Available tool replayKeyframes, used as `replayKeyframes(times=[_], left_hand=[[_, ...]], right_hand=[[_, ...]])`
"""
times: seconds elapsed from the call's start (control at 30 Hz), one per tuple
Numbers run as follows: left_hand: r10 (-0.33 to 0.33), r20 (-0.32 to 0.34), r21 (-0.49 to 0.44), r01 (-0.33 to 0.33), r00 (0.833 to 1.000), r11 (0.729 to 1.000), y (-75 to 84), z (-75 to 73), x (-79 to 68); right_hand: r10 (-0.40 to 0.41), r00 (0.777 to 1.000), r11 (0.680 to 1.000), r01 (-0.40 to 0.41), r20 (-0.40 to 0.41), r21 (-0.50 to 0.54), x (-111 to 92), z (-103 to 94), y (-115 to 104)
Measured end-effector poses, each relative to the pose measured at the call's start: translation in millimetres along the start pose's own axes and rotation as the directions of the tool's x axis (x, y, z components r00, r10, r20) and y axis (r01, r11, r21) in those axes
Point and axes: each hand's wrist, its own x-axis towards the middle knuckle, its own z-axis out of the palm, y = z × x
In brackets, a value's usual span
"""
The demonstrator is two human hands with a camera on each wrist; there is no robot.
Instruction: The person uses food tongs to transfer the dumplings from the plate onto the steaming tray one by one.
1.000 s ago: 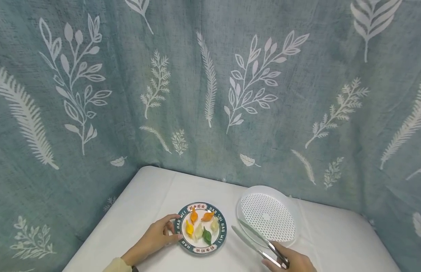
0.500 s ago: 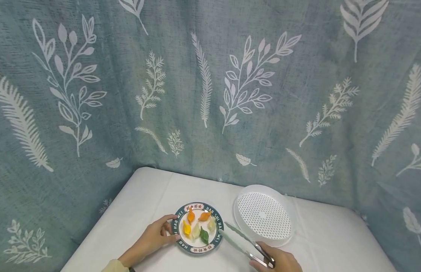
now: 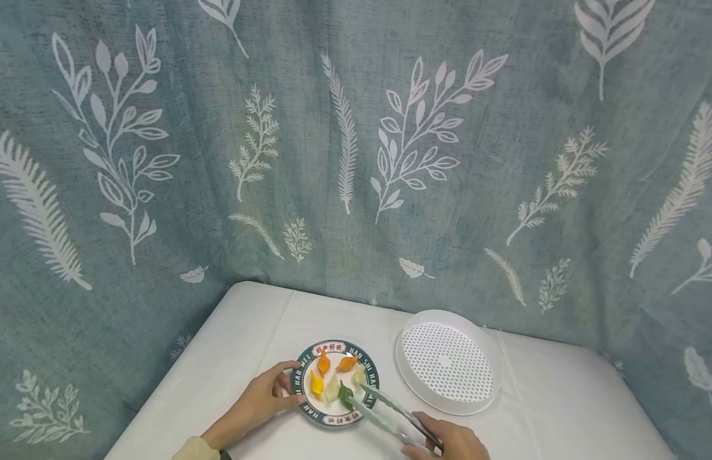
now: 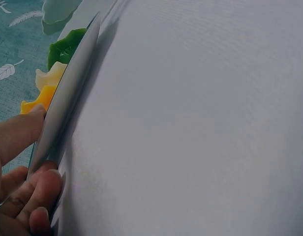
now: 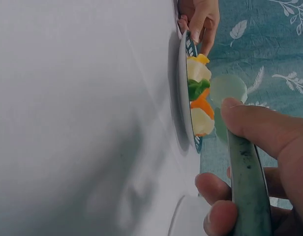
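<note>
Head view: the left hand (image 3: 264,399) has its fingers clamped on a round green-rimmed white plate (image 3: 335,420); a loosened pinch could let it slide. On it, a small glossy green dumpling (image 3: 345,395) might roll if the long metal tongs (image 3: 391,404), tips apart beside it, close off-centre. The right hand's (image 3: 454,441) fingers grip the tongs, short of the round white perforated tray (image 3: 447,361).

Smooth plate (image 3: 334,419), shiny metal tongs (image 3: 390,402)
</note>
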Motion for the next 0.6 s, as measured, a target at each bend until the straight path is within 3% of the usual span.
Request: replayKeyframes(times=[0.27,0.6], left_hand=[[-0.009,0.004,0.001,0.009,1.0,1.0,0.1,1.0,0.7],[-0.012,0.002,-0.021,0.012,1.0,1.0,-1.9,-0.1,1.4]], right_hand=[[-0.001,0.999,1.0,0.002,0.034,-0.004,0.6,5.7,-10.3],[-0.014,1.0,0.999,0.014,0.008,-0.04,1.9,8.3,-20.1]])
